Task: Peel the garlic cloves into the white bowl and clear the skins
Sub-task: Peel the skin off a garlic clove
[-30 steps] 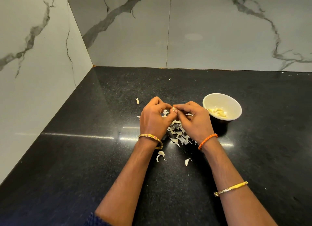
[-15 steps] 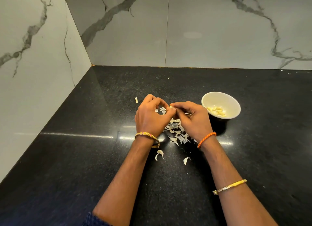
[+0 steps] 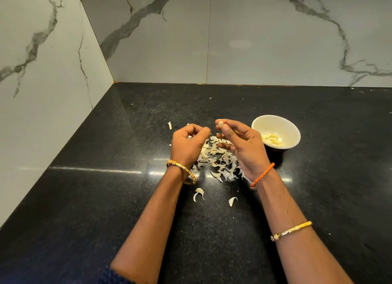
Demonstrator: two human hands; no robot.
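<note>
Pinched between right thumb and forefinger tips: one small pale peeled garlic clove [image 3: 220, 124], held up above the desk, remaining fingers [image 3: 228, 146] of the right hand [image 3: 244, 147] loosely curled beneath. Just to the left, apart from it, left hand [image 3: 187, 146] with fingers curled inward toward the palm; whether any scrap of skin sits inside, cannot tell. Below and between both hands, a heap of thin, papery off-white garlic skins [image 3: 218, 160] strewn on the black speckled stone desk [image 3: 106, 198], with a few stray curls [image 3: 198, 193] nearer the front edge and one [image 3: 169, 125] off toward the back left corner. Just right of the right hand, near the middle of the desk, a round white ceramic bowl [image 3: 275, 124] holding several peeled pale yellow cloves [image 3: 271, 139]. On the wrists: a gold bangle [image 3: 184, 171] on the left, a braided orange thread [image 3: 263, 175] on the right, and a second gold bangle [image 3: 291, 230] further down the right forearm. Behind and along the left edge, white marble-veined wall tiles [image 3: 254, 39].
</note>
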